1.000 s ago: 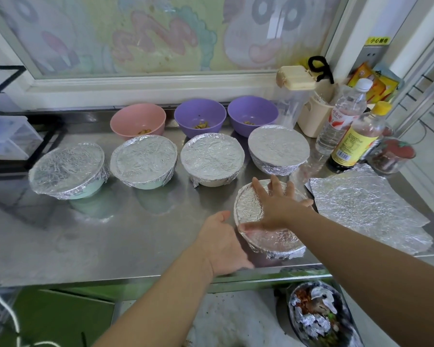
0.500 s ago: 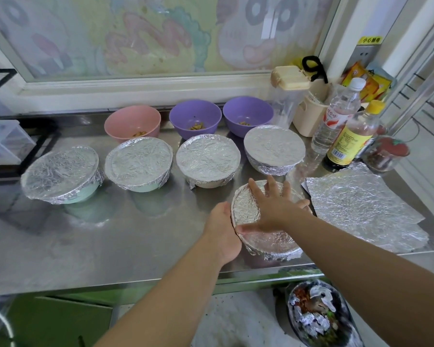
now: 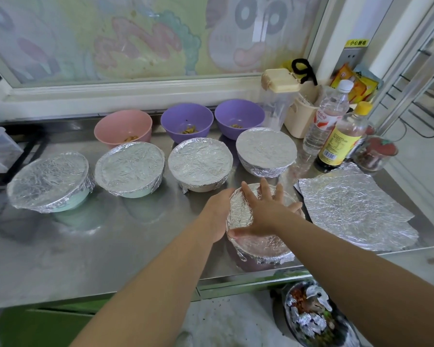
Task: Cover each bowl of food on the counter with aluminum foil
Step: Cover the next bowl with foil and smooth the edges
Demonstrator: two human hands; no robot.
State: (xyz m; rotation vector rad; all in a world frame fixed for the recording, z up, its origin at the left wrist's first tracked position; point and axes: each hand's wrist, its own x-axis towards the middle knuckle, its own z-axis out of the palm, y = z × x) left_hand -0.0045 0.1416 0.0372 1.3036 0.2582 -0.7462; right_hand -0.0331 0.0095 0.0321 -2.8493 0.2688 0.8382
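A foil-wrapped bowl sits near the counter's front edge. My right hand lies flat on its foil top with fingers spread. My left hand presses against the bowl's left side. Behind it stands a row of several foil-covered bowls, the leftmost pale green and the rightmost under smooth foil. At the back a pink bowl and two purple bowls hold a little food and are uncovered. A loose crinkled foil sheet lies flat to the right.
Two bottles, a beige holder, a clear container with a cream lid and a small jar crowd the back right. A bin with foil scraps sits below the steel counter.
My left hand moved forward from the counter's front edge up against the left side of the near bowl. My right hand has stayed flat on the foil top.
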